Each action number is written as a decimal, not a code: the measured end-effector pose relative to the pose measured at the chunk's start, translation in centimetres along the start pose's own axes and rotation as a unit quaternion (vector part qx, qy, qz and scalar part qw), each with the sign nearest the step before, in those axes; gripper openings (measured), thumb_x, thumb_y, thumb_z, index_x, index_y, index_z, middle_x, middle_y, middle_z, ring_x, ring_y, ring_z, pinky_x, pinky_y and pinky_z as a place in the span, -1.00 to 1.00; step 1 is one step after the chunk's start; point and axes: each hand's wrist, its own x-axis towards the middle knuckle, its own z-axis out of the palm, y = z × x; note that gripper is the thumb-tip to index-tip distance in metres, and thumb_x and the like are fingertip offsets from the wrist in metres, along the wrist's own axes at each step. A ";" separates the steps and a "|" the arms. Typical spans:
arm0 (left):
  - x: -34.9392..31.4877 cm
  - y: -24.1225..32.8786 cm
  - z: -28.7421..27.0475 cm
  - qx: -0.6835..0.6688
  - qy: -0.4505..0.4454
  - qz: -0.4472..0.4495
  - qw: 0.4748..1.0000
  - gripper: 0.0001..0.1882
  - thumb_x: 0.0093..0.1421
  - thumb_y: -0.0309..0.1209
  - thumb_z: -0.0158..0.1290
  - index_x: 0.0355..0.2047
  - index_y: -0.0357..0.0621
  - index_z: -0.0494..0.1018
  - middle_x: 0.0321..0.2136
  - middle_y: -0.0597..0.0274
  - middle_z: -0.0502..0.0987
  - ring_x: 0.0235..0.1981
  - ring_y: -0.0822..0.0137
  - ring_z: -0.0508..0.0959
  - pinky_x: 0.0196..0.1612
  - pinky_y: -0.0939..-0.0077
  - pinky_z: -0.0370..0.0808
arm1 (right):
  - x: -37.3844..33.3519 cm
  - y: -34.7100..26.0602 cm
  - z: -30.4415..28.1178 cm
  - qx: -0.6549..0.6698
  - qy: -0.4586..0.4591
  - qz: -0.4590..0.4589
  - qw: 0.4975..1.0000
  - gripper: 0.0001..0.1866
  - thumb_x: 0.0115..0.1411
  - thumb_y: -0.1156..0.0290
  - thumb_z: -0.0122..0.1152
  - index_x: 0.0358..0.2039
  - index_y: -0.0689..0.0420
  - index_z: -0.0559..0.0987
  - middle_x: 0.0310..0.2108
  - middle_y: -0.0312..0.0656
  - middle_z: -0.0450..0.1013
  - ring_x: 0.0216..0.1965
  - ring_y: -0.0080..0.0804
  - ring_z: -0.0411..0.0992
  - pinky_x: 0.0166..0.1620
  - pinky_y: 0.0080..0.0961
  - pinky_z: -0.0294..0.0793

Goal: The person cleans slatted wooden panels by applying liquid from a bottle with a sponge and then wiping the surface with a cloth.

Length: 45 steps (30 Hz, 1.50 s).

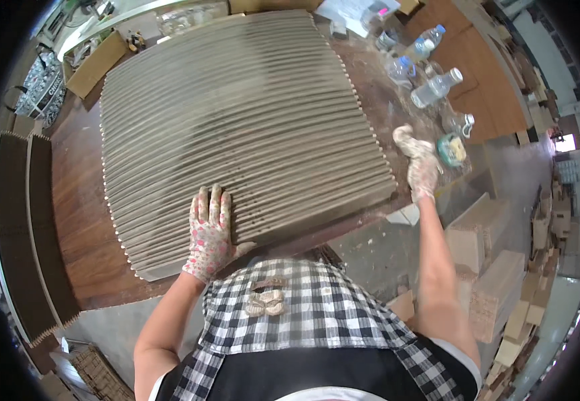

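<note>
A wide row of long grey-brown strips [270,113] lies side by side on the brown table, their pale ends forming jagged edges. My left hand [209,237], in a white glove with pink flower print and stained fingertips, rests flat on the near strips with its fingers stretched out. Off the strips' right end, my right hand [423,175] is closed on a crumpled whitish rag [410,142]. That hand is a little blurred, and its fingers are partly hidden. Just right of it stands a small round teal tub [451,150] with something pale yellow in it.
Several bottles, among them a clear glass bottle [437,88], stand or lie at the back right. More ridged strips [12,227] lie at the far left. A patterned bag [44,90] and a cardboard box [96,63] sit back left. Cardboard boxes [497,294] are on the floor at right.
</note>
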 end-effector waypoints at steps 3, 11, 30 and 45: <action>-0.1 0.0 -0.4 0.015 -0.016 -0.024 0.999 0.26 -0.14 0.23 0.30 0.33 -0.44 0.01 0.36 -0.28 0.00 0.39 -0.30 -0.06 0.39 -0.21 -0.13 | -0.8 -9.0 2.1 0.050 0.173 0.144 0.973 -0.62 0.27 0.35 0.13 0.07 0.20 0.51 -0.01 0.03 0.52 0.06 -0.16 0.47 0.17 -0.33 0.42; 0.1 0.0 -0.1 0.017 -0.014 -0.019 1.000 0.25 -0.11 0.24 0.27 0.34 -0.44 0.00 0.38 -0.28 -0.03 0.40 -0.31 -0.08 0.40 -0.21 -0.17 | -6.6 -20.5 12.9 -0.162 0.119 -0.172 0.964 -0.76 0.21 0.18 0.07 -0.51 0.03 0.47 -0.58 -0.23 0.36 -0.50 -0.25 0.36 -0.36 -0.23 0.40; -0.4 -2.6 -2.2 -0.027 -0.062 -0.038 0.997 0.26 -0.10 0.34 0.19 0.34 -0.43 0.04 0.39 -0.29 -0.06 0.39 -0.46 -0.16 0.39 -0.30 -0.26 | 4.3 -27.9 15.8 -0.088 -0.200 -0.206 0.954 -0.67 0.23 0.15 0.10 -0.15 0.08 0.64 -0.19 -0.06 0.56 -0.06 -0.12 0.46 0.06 -0.17 0.42; 5.2 -6.5 -4.4 -0.075 0.112 -0.017 0.991 -0.21 0.04 -0.14 0.22 0.23 -0.25 0.27 0.30 -0.13 0.20 0.34 -0.21 0.13 0.36 -0.13 -0.01 | 12.9 -26.6 19.9 -0.119 0.023 -0.223 0.967 -0.60 0.31 0.32 -0.02 0.11 0.18 0.49 0.08 0.00 0.46 0.20 -0.05 0.33 0.29 -0.09 0.26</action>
